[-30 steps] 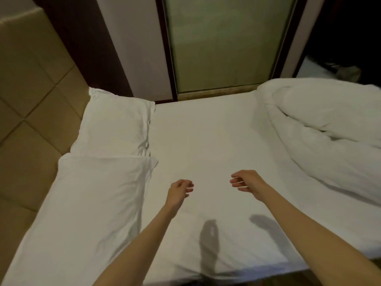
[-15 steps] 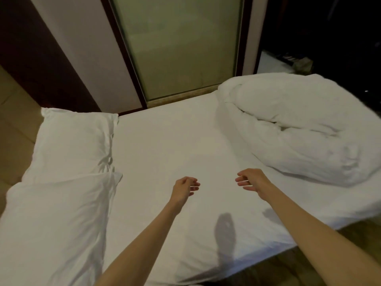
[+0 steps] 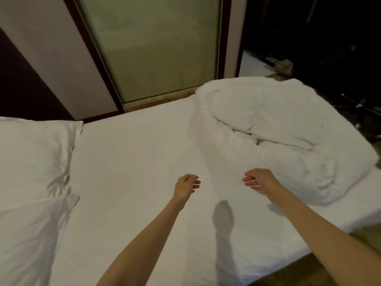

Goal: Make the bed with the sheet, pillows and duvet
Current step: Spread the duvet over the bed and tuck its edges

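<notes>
A white sheet [image 3: 132,166] lies flat and smooth over the bed. Two white pillows lie side by side at the left: the far pillow [image 3: 35,153] and the near pillow [image 3: 26,234]. A white duvet [image 3: 274,131] is bunched in a heap on the bed's right end. My left hand [image 3: 185,185] hovers above the middle of the sheet with loosely curled fingers, holding nothing. My right hand [image 3: 260,179] hovers just left of the duvet's near edge, fingers relaxed and holding nothing.
A frosted glass panel [image 3: 156,48] in a dark frame stands behind the bed's far edge. Dark furniture and a chair base [image 3: 358,104] sit at the right. Wooden floor [image 3: 321,271] shows at the bed's near right corner.
The view has swung right, so the pillows slid left and the whole duvet came into view. Both hands stay raised over the sheet, now closer to the duvet.
</notes>
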`<state>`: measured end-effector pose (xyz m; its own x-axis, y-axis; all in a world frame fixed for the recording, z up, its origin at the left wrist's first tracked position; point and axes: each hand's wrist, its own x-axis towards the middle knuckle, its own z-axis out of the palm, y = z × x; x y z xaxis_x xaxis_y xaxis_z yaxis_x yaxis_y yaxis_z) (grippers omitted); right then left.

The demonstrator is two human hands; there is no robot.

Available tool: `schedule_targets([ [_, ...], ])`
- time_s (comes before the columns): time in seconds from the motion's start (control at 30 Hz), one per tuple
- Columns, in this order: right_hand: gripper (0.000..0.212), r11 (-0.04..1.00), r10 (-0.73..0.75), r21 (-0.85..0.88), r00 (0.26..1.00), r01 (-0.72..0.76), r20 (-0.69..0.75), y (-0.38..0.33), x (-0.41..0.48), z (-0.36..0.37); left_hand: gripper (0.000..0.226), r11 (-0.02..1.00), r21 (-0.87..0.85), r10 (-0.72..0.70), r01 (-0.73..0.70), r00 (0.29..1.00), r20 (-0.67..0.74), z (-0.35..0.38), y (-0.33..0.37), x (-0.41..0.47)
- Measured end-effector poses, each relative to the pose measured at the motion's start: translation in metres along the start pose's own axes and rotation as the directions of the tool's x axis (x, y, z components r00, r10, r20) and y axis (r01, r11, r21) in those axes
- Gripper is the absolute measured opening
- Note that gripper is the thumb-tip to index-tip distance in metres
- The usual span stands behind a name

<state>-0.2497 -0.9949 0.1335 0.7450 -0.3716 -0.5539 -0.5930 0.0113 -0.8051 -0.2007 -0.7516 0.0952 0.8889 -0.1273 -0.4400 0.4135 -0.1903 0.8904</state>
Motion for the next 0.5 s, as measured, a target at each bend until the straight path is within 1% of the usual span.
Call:
schedule_targets([
  [0.1,0.01,0.999,0.028,-0.023,0.999,-0.029,-0.044,-0.01,0.033,-0.032,0.022,1.0,0.007,-0.002,0.002,1.0,0.011,0.028,0.019,0.028],
  [0.23,0.008,1.0,0.026,-0.006,0.995,-0.027,-0.101,-0.027,0.068,-0.067,0.024,0.999,0.037,0.009,-0.011,0.999,0.032,0.063,0.045,0.059],
  [0.37,0.012,0.999,-0.023,-0.026,0.987,0.019,-0.162,-0.036,0.103,-0.101,0.023,0.999,0.044,0.008,-0.009,0.999,0.033,0.096,0.059,0.083],
  [0.5,0.017,0.997,-0.068,-0.062,0.967,0.054,-0.244,-0.035,0.14,-0.139,0.021,0.999,0.048,-0.026,0.024,0.999,0.025,0.132,0.061,0.093],
])
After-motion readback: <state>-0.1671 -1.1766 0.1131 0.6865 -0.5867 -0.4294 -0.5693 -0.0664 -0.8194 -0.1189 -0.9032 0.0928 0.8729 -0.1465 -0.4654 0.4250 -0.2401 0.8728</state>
